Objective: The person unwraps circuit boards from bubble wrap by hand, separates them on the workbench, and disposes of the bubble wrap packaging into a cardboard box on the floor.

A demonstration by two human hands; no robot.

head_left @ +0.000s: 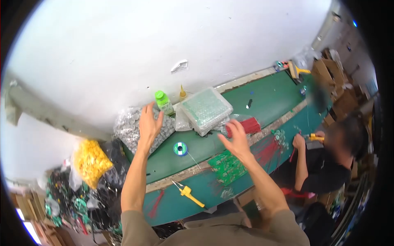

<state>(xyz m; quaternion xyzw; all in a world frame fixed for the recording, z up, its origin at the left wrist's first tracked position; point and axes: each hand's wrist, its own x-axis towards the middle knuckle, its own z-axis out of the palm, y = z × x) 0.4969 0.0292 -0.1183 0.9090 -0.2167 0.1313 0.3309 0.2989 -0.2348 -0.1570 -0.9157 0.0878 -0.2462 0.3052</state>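
Holding both arms out over the green counter [266,96], the person grips nothing that I can see. Left of centre in the frame, the left hand [150,124] is loosely spread in front of a clear bag of grey parts [128,126]; whether it touches the plastic I can't tell. Right of centre, the right hand [237,141] has its fingers well apart, just beside a bundle of red wires [250,125] and near a bubble-wrapped packet [206,107] in the middle. Up by the wall, a green-capped bottle [164,103] has a small amber bottle [182,94] near it. Between the two forearms sits a spool of wire [180,149], a pale strand trailing from it, and green circuit boards [225,166] lie below the right hand. Lower centre, there's a yellow-handled tool [189,195], with thin red strands [156,204] to its left. Over at the right, a co-worker [328,175] in black holds another yellow tool [316,137]. A bag of yellow parts [92,164] bulges at the left.
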